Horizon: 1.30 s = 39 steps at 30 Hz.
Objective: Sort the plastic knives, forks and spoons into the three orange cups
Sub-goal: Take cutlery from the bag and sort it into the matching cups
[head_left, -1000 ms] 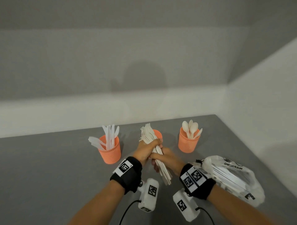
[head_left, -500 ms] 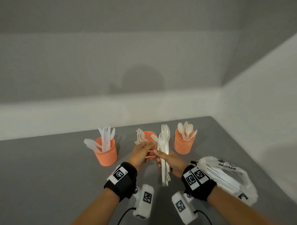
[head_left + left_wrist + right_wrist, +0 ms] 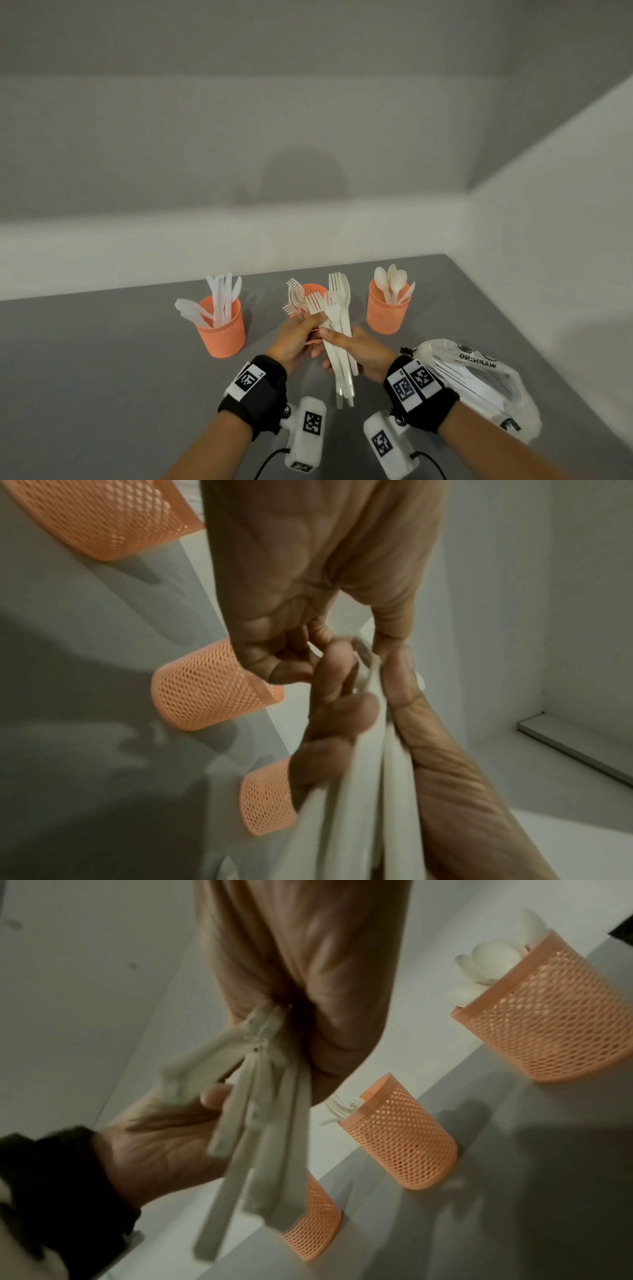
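Three orange mesh cups stand in a row. The left cup (image 3: 222,330) holds knives, the middle cup (image 3: 310,288) holds forks, and the right cup (image 3: 387,313) holds spoons. My right hand (image 3: 330,339) grips a bundle of white forks (image 3: 340,356) upright, just in front of the middle cup. My left hand (image 3: 312,320) pinches a few forks (image 3: 315,303) at the bundle's left side. In the right wrist view the left hand's thumb (image 3: 215,1093) presses on a fork handle (image 3: 192,1069) splayed off the bundle (image 3: 270,1137). The hands hide most of the middle cup.
A clear plastic bag (image 3: 479,373) with more white cutlery lies on the grey table (image 3: 102,377) beside my right forearm. White walls close the table's back and right sides. The cups also show in the left wrist view, the middle cup (image 3: 205,685) nearest my fingers.
Both hands first held the bundle together. My left hand then moved off to the middle cup while the right stood the bundle upright. Now it is back at the bundle, pinching forks.
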Motion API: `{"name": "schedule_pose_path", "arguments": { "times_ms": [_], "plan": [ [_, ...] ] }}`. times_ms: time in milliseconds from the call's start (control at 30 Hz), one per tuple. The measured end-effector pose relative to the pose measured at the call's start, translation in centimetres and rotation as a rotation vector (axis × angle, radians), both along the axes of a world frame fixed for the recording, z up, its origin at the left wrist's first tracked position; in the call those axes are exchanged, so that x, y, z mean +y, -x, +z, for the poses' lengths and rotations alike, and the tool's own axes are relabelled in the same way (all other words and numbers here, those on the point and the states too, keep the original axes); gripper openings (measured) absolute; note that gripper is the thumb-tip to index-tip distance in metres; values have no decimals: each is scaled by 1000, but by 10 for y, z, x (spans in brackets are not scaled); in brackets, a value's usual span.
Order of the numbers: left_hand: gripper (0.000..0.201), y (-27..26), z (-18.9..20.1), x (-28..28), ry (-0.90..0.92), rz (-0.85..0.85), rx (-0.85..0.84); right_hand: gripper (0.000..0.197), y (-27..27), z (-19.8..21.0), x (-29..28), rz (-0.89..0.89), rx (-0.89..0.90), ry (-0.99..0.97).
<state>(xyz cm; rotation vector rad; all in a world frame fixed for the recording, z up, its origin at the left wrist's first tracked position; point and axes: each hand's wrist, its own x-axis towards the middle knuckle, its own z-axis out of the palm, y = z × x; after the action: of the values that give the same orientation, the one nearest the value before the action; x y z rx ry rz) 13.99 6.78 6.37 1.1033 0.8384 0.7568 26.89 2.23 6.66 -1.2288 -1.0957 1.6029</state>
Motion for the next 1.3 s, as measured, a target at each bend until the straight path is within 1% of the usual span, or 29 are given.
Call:
{"name": "schedule_pose_path", "arguments": {
  "times_ms": [67,233,300,367,433,467,533,600,667,700,767,833,900,967,1033,1100,1133,1200,1233,1300],
  "plan": [
    [32,-1,-3,2,5,65,1,22,1,0,0,-14,-31,-26],
    [38,-10,-8,7,42,304,15,32,10,-3,2,-73,-61,-27],
    [42,-12,-8,13,32,418,37,34,13,-5,3,-110,-52,-32],
    [45,-11,-5,21,32,526,9,29,15,-7,5,-180,-50,-56],
    [36,-7,3,27,32,612,-65,20,14,-8,6,-268,-77,-80],
    [29,-6,5,29,13,639,-64,20,13,-8,7,-306,-114,-93],
    [24,-5,6,31,-54,632,36,23,12,-11,10,-351,-207,-130],
    [32,-8,5,26,-111,523,153,22,13,-16,13,-372,-286,-173],
    [22,-14,5,15,-147,399,195,18,18,-16,14,-395,-329,-205],
    [18,-17,7,9,-158,371,189,17,20,-14,14,-395,-338,-221],
    [13,-21,9,1,-159,367,139,19,24,-11,14,-366,-316,-222],
    [13,-20,8,1,-138,382,125,21,24,-10,13,-330,-229,-177],
    [21,-16,7,5,-101,403,170,24,20,-7,11,-282,-148,-142],
    [31,-13,6,8,-58,426,194,29,18,-3,9,-225,-134,-147],
    [38,-11,6,10,-23,429,167,32,17,-1,7,-195,-136,-148],
    [46,-9,7,13,3,444,108,32,17,-2,7,-191,-144,-129],
    [46,-7,9,16,26,478,73,30,18,-3,7,-194,-152,-115],
    [38,-2,16,19,94,551,-36,27,18,-6,7,-200,-162,-85],
    [35,1,20,20,114,561,-78,26,16,-8,7,-196,-151,-77],
    [35,6,29,18,93,509,-50,30,14,-7,5,-174,-95,-63]
  ]
}}
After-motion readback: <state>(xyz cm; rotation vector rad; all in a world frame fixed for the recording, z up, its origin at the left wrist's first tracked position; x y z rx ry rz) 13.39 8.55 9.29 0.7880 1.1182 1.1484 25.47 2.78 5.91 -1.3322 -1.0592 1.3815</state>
